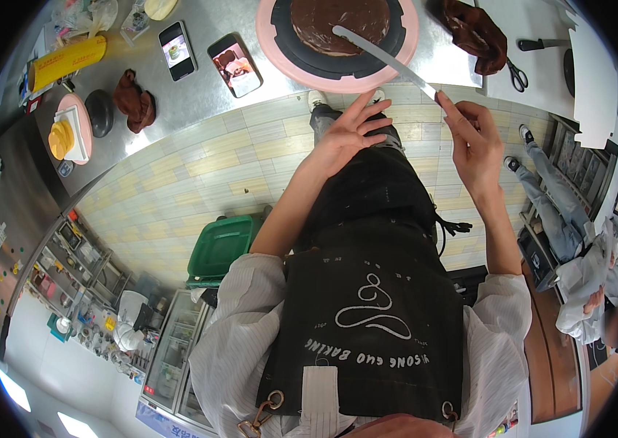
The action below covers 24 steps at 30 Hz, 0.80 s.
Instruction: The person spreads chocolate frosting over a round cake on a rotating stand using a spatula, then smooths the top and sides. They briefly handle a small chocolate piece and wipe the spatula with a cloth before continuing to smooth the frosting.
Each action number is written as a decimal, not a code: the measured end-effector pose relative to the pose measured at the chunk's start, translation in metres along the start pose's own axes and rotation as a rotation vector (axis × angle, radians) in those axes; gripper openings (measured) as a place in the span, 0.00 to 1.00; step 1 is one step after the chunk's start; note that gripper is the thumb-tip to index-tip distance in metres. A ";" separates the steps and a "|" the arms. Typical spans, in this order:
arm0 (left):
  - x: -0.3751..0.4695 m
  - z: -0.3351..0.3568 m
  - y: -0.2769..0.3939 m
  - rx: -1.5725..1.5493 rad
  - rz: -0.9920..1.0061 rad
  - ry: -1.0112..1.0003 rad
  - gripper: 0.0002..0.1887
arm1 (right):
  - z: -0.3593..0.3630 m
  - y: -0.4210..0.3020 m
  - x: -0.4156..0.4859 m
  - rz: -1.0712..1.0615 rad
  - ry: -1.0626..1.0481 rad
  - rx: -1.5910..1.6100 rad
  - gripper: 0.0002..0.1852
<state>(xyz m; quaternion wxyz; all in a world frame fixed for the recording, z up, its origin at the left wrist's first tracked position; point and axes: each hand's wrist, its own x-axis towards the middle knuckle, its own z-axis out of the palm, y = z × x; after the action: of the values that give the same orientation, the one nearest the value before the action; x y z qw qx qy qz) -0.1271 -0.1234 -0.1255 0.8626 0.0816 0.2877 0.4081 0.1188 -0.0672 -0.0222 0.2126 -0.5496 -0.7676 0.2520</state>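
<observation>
My right hand [473,139] grips the handle of a long metal icing spatula [391,60]. Its rounded tip lies over the top of a round cake [309,24] coated in chocolate cream, with lighter streaks on the surface. The cake sits on a black cake board [283,27] on a pink turntable [336,86], partly cut off by the top of the view. My left hand [350,131] is just below the turntable's near rim with its fingers spread, holding nothing. Whether its fingertips touch the rim I cannot tell.
Two phones [179,52] with lit screens lie left of the turntable on the steel table [205,101]. Brown cloths [134,104] lie on both sides. Scissors [518,75] and a knife [541,45] are at the right. A green bin [221,246] stands on the floor; another person [566,235] is at the far right.
</observation>
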 end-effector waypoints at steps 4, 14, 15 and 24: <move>0.001 -0.002 -0.002 -0.006 0.005 -0.006 0.54 | 0.002 0.005 0.001 -0.033 0.030 -0.038 0.29; 0.000 -0.005 -0.002 0.030 -0.002 -0.058 0.52 | -0.001 0.014 0.003 -0.027 0.122 -0.076 0.27; 0.000 -0.005 -0.002 0.035 -0.002 -0.060 0.52 | -0.001 0.013 0.004 -0.019 0.121 -0.067 0.27; 0.002 -0.004 -0.002 0.032 -0.003 -0.069 0.51 | -0.002 0.001 0.002 0.049 0.010 0.005 0.27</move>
<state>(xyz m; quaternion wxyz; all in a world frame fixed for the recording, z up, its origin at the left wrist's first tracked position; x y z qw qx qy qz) -0.1271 -0.1236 -0.1300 0.8711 0.1090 0.2645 0.3991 0.1208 -0.0650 -0.0212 0.2115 -0.5691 -0.7522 0.2562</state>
